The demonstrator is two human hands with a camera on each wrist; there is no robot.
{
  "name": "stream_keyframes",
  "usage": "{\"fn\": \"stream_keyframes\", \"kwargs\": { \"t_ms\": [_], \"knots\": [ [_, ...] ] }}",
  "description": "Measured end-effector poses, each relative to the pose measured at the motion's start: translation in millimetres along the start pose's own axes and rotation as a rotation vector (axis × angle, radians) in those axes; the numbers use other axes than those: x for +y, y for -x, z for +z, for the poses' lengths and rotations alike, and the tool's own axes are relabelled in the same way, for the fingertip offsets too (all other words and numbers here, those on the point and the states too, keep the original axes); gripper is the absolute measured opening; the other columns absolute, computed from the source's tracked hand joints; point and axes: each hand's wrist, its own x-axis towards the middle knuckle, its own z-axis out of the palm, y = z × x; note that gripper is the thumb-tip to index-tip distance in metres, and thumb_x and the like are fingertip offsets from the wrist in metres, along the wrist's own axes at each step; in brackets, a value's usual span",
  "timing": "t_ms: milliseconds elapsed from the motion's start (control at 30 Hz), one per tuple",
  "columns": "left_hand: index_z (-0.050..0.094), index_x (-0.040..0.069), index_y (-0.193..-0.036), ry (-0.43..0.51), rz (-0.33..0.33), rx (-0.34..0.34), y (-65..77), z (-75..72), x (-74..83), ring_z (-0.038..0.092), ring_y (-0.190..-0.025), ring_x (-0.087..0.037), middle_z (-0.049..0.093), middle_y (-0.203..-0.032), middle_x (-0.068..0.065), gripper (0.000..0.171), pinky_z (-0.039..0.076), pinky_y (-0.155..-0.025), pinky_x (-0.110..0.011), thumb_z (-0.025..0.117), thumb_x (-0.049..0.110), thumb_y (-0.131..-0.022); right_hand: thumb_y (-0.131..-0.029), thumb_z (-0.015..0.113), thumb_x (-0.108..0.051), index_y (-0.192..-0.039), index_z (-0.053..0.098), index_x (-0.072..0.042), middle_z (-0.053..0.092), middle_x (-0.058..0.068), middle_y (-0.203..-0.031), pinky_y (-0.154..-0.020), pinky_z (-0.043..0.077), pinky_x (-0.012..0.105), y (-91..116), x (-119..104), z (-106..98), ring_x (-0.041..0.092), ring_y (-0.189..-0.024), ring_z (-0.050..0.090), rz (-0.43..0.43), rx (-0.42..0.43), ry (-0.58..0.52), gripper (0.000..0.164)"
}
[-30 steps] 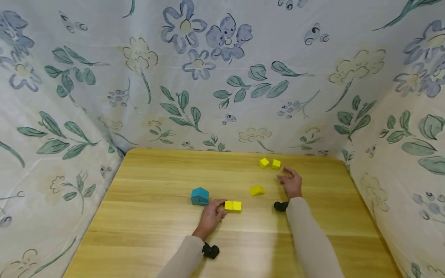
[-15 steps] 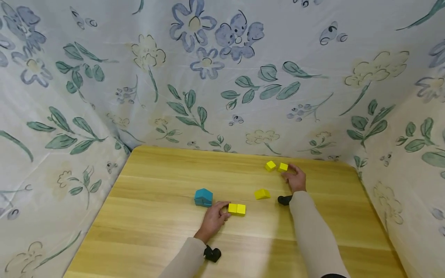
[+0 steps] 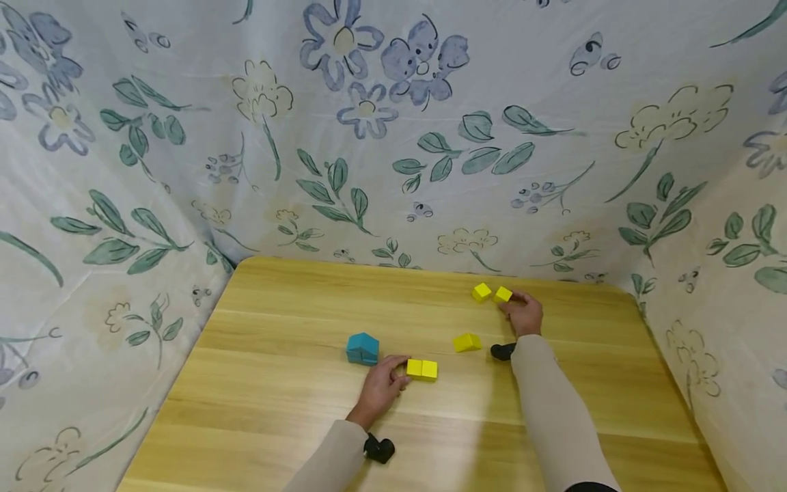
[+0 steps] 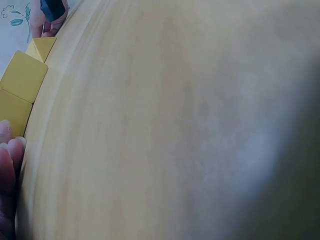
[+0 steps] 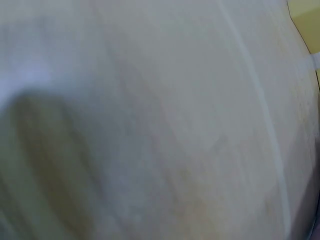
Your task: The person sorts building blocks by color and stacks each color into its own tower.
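My left hand (image 3: 379, 391) pinches the left end of two yellow blocks (image 3: 422, 370) that sit side by side, touching. In the left wrist view its fingertips (image 4: 16, 150) meet the nearer block. At the back right, my right hand (image 3: 524, 316) holds a yellow cube (image 3: 503, 294) between thumb and fingers; the thumb side is partly hidden. Another yellow cube (image 3: 481, 292) stands just left of it, slightly apart. A yellow triangular block (image 3: 467, 342) lies between the two hands. In the right wrist view only a yellow block's corner (image 5: 306, 25) shows.
Blue blocks (image 3: 363, 348) form a small house shape with a pointed top, just left of my left hand. The wooden table (image 3: 277, 410) ends at a floral cloth (image 3: 344, 171) at the back and sides. Black wrist devices (image 3: 379, 449) sit on both wrists.
My right hand has moved back to the right-hand yellow cube and taken hold of it; the cube has turned slightly. My left hand stays at the paired blocks. The head view has shifted slightly.
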Motion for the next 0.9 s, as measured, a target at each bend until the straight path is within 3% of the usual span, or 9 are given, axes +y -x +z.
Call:
{"fn": "stream_keyframes", "kwargs": {
  "t_ms": [633, 900],
  "knots": [
    [0.060, 0.003, -0.128, -0.011, 0.009, -0.009, 1.7, 0.6, 4.3, 0.052, -0.056, -0.001, 0.062, -0.112, -0.008, 0.038, 0.049, -0.053, -0.020, 0.066, 0.009, -0.090, -0.086, 0.071, -0.003, -0.129, 0.059, -0.002, 0.058, 0.015, -0.125, -0.057, 0.049, 0.016, 13.2, 2.5, -3.1, 0.007, -0.074, 0.056, 0.027, 0.056, -0.090, 0.044],
    [0.059, 0.002, -0.128, -0.007, 0.015, 0.000, 1.5, 0.1, 1.7, 0.052, -0.055, -0.002, 0.061, -0.111, -0.009, 0.039, 0.049, -0.053, -0.020, 0.066, 0.009, -0.090, -0.086, 0.072, -0.006, -0.129, 0.057, -0.001, 0.058, 0.014, -0.123, -0.061, 0.050, 0.016, 26.4, 9.9, -2.4, 0.007, -0.078, 0.057, -0.011, 0.044, -0.108, 0.046]
  ]
}}
